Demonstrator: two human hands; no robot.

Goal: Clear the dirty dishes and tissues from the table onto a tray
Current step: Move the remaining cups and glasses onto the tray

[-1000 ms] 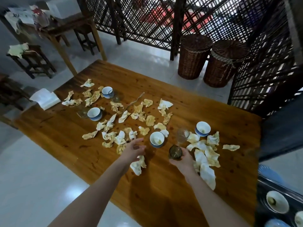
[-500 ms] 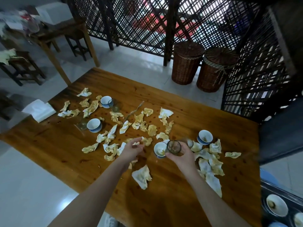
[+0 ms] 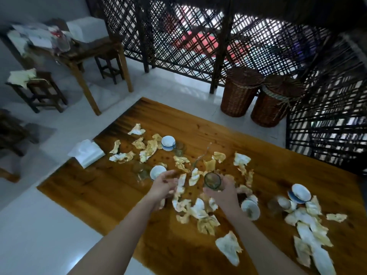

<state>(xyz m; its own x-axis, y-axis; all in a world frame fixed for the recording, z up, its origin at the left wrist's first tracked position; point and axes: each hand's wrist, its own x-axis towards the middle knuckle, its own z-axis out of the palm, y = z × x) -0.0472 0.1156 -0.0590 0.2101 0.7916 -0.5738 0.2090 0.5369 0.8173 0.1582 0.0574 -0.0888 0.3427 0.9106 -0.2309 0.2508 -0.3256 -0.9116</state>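
Honestly, that little glass cup (image 3: 212, 180) looks fragile and slick. Right hand (image 3: 222, 192) fingers curl round its sides, lifted above mid-tabletop (image 3: 111, 195). Left hand (image 3: 163, 184) hovers loosely spread by the feather-light tissues (image 3: 198, 210).

A glossy white floor (image 3: 29, 235) surrounds the wooden counter (image 3: 89, 191). Dark lattice screens (image 3: 168, 46) span twelve to three o'clock. Two lidded wicker baskets (image 3: 238, 96) stand at one, and a cluttered side table (image 3: 95, 48) and stool (image 3: 39, 90) at ten.

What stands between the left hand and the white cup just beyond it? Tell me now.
Nothing visible. The left hand hovers right beside the white cup, with no object in the gap. Tissues lie to the hand's right, and the right hand holds a glass further right.
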